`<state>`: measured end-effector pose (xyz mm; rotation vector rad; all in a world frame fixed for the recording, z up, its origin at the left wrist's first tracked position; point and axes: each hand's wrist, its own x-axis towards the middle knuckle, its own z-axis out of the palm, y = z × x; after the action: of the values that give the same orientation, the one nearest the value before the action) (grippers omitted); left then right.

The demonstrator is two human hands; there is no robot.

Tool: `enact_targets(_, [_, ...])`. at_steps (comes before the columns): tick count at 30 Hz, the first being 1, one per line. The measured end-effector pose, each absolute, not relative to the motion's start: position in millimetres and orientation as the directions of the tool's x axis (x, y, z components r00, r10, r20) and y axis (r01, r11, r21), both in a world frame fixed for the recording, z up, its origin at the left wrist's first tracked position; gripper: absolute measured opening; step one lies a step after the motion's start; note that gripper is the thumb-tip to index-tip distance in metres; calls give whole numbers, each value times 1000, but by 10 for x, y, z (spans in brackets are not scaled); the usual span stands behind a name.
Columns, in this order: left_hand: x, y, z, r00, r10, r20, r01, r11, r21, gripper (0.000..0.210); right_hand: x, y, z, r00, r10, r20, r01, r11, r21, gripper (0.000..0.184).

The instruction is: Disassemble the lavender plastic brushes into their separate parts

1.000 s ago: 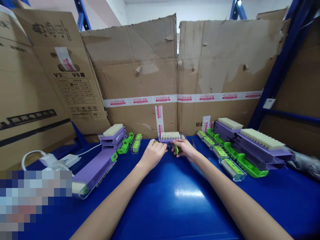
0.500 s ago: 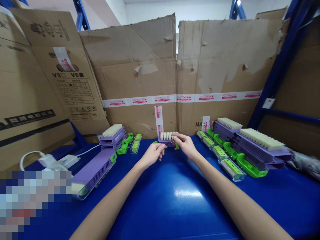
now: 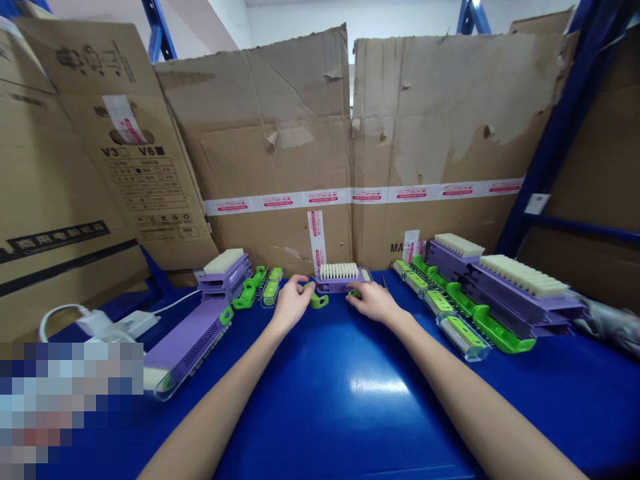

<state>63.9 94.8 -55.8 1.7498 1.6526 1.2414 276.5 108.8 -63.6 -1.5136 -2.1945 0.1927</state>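
My left hand is left of centre, its thumb and index finger curled together in a pinch. Whatever lies between those fingertips is too small to make out. Just to its right a small curved green plastic piece lies on the blue surface. My right hand has its fingers closed around another green plastic piece, mostly covered by the fingers. Behind and between the hands rests a purple plastic block with rows of cream bristles. A thin dark rod stands beyond my right hand.
Purple bristle blocks, green clips and clear-and-green pieces line the right. More purple parts and green clips sit left, near a white plug and cable. Cardboard panels rise behind the blue tabletop.
My hands have separated from over the purple block, left hand going left and right hand slightly lower. The block and the green piece between them now show more fully.
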Motion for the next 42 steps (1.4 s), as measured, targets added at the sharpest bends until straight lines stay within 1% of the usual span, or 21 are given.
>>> enact_targets(1, [603, 968, -557, -154, 935, 319, 589, -172, 790, 26, 2745, 1056, -631, -327, 903, 278, 870, 402, -286, 37])
enact_targets(2, [572, 981, -554, -190, 930, 313, 606, -140, 783, 27, 2726, 1026, -621, -350, 898, 267, 879, 414, -238, 38])
enact_targets(4, [529, 991, -547, -248, 929, 276, 610, -72, 789, 30, 2699, 987, -604, -363, 892, 267, 885, 421, -201, 39])
enact_targets(6, [514, 982, -540, -272, 931, 243, 599, -34, 800, 32, 2692, 986, -599, -340, 892, 298, 892, 406, -200, 38])
enact_targets(9, [524, 962, -541, -265, 935, 237, 605, -31, 796, 32, 2717, 1051, -614, -251, 880, 404, 905, 361, -225, 40])
enact_targets(12, [534, 958, -552, -260, 935, 241, 638, -21, 770, 29, 2770, 1140, -624, -133, 849, 511, 902, 317, -292, 41])
enact_targets(16, [532, 963, -562, -247, 928, 278, 693, -31, 720, 27, 2835, 1205, -613, -50, 830, 556, 853, 325, -408, 44])
enact_targets(20, [521, 963, -562, -228, 924, 306, 768, -22, 640, 28, 2871, 1223, -624, -28, 840, 542, 833, 319, -452, 44])
enact_targets(24, [509, 972, -595, -215, 921, 326, 825, -7, 565, 31, 2915, 1224, -659, -14, 858, 514, 858, 274, -435, 43])
enact_targets(28, [513, 961, -628, -177, 919, 353, 861, -29, 507, 30, 2962, 1210, -676, -33, 876, 481, 916, 220, -337, 43])
enact_targets(31, [540, 913, -612, -152, 918, 366, 888, -36, 458, 30, 2984, 1209, -687, -111, 872, 477, 939, 249, -236, 47])
enact_targets(33, [568, 870, -590, -138, 915, 379, 910, -34, 413, 30, 2994, 1219, -712, -139, 877, 461, 945, 256, -204, 50])
enact_targets(39, [671, 832, -545, -19, 856, 516, 968, -114, 225, 35, 3002, 1277, -854, -182, 893, 411, 926, 296, -234, 60])
enact_targets(42, [759, 898, -518, 90, 849, 521, 970, -193, 148, 43, 2998, 1287, -881, -179, 902, 393, 924, 291, -247, 60])
